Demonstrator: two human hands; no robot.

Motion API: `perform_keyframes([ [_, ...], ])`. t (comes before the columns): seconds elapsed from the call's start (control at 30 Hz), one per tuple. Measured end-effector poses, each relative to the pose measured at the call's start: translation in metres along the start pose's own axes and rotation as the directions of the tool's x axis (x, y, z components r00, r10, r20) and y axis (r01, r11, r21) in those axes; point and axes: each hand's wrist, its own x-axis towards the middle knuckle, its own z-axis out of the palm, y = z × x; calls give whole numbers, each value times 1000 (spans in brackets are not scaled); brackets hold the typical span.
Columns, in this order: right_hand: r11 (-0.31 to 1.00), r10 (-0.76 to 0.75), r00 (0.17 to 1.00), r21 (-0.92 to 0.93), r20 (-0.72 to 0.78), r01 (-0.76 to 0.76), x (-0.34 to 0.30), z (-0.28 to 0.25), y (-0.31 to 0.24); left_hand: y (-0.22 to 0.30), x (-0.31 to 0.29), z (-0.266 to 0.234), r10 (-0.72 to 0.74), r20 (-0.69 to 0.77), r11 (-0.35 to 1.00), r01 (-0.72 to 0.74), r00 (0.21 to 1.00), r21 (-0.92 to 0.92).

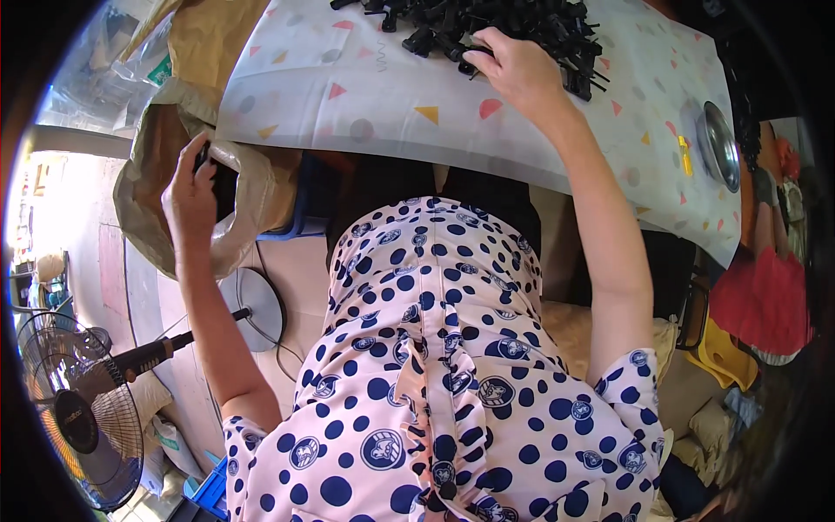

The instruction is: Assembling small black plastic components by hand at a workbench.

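Well, I count two bare hands on my feed, one busy at each end of the work. The left hand (190, 204) has thumb and finger closed in a narrow pinch on one black piece (203, 155), held over the open mouth of one pale sack (139, 204) beside the table. The right hand (522, 76) is at the near edge of one heap of black parts (452, 24), thumb and forefinger slightly apart with something black between them; I cannot tell whether it is gripped. That heap lies at the far side of one patterned tablecloth (391, 117), its pieces too tangled for me to count. Toward the cloth's right end I see one round metal dish (720, 146) and one small yellow item (684, 155) just beside it. One fan (83, 418) stands at lower left.
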Motion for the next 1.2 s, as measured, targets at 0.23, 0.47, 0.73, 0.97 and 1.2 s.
perform_keyframes([
  [0.23,943,-158,974,-266,163,198,43,17,8,-58,2,-8,259,30,841,-241,965,484],
  [0.47,951,18,976,298,217,-84,49,-2,9,69,-21,77,230,213,855,-93,949,-511],
  [0.73,499,237,881,726,410,-473,-8,1,-55,123,-22,146,407,295,567,14,865,-823],
  [0.97,152,328,852,868,408,-474,-54,21,-75,118,-49,145,362,331,577,69,872,-814],
  [1.2,-7,245,883,911,401,-412,-90,27,-68,125,-73,141,338,305,556,73,890,-828],
])
